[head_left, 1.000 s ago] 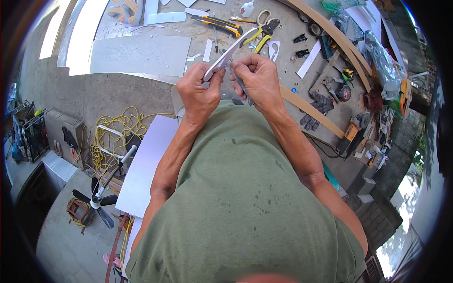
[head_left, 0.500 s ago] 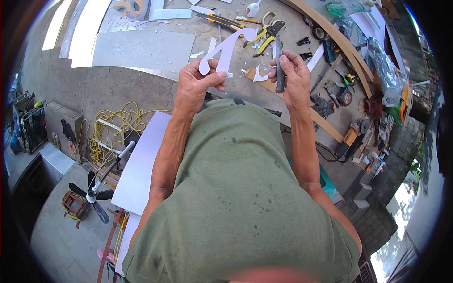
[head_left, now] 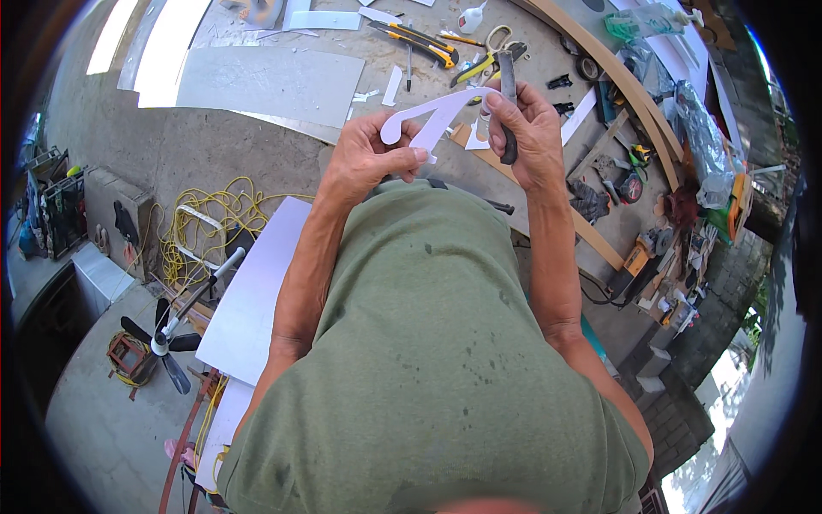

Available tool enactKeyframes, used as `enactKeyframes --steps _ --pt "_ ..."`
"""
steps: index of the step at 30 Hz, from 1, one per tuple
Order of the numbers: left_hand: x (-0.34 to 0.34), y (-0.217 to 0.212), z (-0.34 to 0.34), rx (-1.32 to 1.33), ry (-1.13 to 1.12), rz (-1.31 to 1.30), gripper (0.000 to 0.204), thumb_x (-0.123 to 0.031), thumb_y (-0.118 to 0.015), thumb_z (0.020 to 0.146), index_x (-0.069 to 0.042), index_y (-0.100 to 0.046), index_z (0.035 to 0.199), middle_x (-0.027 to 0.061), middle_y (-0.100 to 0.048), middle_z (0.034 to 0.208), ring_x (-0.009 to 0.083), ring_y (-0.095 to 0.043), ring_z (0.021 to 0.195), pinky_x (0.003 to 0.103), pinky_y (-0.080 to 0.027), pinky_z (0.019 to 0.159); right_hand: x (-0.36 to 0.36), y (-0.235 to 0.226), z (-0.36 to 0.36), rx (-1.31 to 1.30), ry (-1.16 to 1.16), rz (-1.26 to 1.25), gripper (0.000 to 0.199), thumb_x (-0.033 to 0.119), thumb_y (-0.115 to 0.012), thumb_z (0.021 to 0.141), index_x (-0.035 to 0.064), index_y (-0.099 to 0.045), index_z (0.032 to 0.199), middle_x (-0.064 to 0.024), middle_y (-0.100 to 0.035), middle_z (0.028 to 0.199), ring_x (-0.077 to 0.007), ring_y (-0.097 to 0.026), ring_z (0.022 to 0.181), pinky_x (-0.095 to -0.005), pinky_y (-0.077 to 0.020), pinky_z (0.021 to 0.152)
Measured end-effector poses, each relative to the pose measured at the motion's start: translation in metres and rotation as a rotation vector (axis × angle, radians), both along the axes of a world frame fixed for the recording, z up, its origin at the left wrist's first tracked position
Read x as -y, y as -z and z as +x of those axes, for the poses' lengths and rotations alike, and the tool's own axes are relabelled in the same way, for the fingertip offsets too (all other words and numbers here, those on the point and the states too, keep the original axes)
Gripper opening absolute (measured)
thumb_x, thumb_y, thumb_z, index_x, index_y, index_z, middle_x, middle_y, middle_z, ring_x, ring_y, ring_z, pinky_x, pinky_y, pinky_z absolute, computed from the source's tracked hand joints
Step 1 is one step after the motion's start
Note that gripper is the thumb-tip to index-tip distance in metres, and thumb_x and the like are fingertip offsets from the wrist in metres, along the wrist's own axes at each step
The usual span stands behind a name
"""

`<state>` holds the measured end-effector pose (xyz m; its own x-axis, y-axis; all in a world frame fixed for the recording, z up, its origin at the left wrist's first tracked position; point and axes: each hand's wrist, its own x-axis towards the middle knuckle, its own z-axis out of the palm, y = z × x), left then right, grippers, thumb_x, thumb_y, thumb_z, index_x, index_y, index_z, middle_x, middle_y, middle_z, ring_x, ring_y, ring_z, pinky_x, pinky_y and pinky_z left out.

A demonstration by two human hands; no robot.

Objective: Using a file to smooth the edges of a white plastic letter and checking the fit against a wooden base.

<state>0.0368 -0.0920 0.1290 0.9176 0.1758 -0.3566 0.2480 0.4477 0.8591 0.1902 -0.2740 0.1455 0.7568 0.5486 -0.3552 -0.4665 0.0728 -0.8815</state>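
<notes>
My left hand (head_left: 355, 158) pinches a thin white cutout (head_left: 438, 120) with curled, rounded ends and a straight leg. The thumb lies over the foot of that leg, and the fingers are behind it. In my right hand (head_left: 535, 141) is a dark grey flat bar (head_left: 509, 79), perhaps a file, held upright between thumb and fingers. The cutout's far tip reaches my right thumb, close beside the bar; whether the bar touches it I cannot tell. Past my hands lie yellow-handled snips (head_left: 473, 70), partly hidden, scissors (head_left: 498, 38) and yellow-and-black utility knives (head_left: 418, 41).
A grey sheet (head_left: 270, 81) covers the table's left part, with white scraps nearby. A white bottle (head_left: 470, 17) stands at the back. A tape measure (head_left: 631, 188) and a dark glove (head_left: 588, 202) lie right. On my left are a white panel (head_left: 254, 300), yellow cord (head_left: 235, 206) and a fan (head_left: 160, 344).
The cutout has tilted and shifted right, so its tip meets my right hand beside the bar. My left hand has moved slightly right; the right hand keeps its grip.
</notes>
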Motion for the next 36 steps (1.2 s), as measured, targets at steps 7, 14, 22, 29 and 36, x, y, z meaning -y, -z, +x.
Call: enactKeyframes --steps 7,14,22,29,36 --pt "-0.003 -0.004 0.003 0.067 -0.109 -0.062 0.038 -0.008 -0.074 0.084 0.007 -0.061 0.117 0.0095 -0.068 0.077 0.0134 -0.065 0.063 0.026 -0.055 0.054 0.010 0.014 -0.006 -0.291 0.051 -0.004 0.025 0.008 -0.075 0.085 -0.0023 -0.062 0.103 -0.0117 -0.067 0.082 -0.0079 -0.052 0.047 -0.0231 -0.0397 0.040" --pt "0.000 0.007 0.003 0.197 -0.210 -0.205 0.037 -0.015 -0.066 0.095 0.009 -0.058 0.123 0.0125 -0.069 0.089 0.0153 -0.066 0.069 0.028 -0.057 0.058 0.017 0.019 -0.024 -0.438 0.031 0.008 0.020 0.009 -0.073 0.087 -0.0016 -0.063 0.100 -0.0135 -0.067 0.084 -0.0096 -0.053 0.049 -0.0237 -0.0405 0.042" --pt "0.012 0.031 0.008 0.255 -0.348 -0.110 0.030 -0.016 -0.065 0.095 0.000 -0.064 0.120 0.0134 -0.068 0.106 0.0221 -0.066 0.091 0.038 -0.058 0.086 0.004 0.009 -0.053 -0.808 -0.018 0.140 0.015 0.009 -0.071 0.089 -0.0006 -0.062 0.097 -0.0103 -0.064 0.084 -0.0092 -0.049 0.053 -0.0263 -0.0383 0.045" --pt "0.006 0.034 0.009 0.418 -0.335 -0.344 0.022 -0.009 -0.065 0.093 -0.001 -0.065 0.113 0.0141 -0.068 0.106 0.0254 -0.065 0.097 0.043 -0.053 0.094 -0.002 0.002 -0.058 -0.906 -0.135 0.190 0.016 0.009 -0.069 0.091 -0.0008 -0.061 0.100 -0.0099 -0.064 0.085 -0.0084 -0.050 0.053 -0.0237 -0.0400 0.044" --pt "0.001 0.008 0.011 0.341 -0.446 -0.342 0.027 -0.005 -0.060 0.096 0.001 -0.061 0.122 0.0121 -0.068 0.105 0.0182 -0.064 0.087 0.036 -0.053 0.077 -0.002 -0.006 -0.056 -0.536 -0.216 0.009 0.023 0.014 -0.062 0.097 -0.0044 -0.060 0.110 -0.0097 -0.062 0.086 -0.0104 -0.052 0.056 -0.0249 -0.0416 0.045"
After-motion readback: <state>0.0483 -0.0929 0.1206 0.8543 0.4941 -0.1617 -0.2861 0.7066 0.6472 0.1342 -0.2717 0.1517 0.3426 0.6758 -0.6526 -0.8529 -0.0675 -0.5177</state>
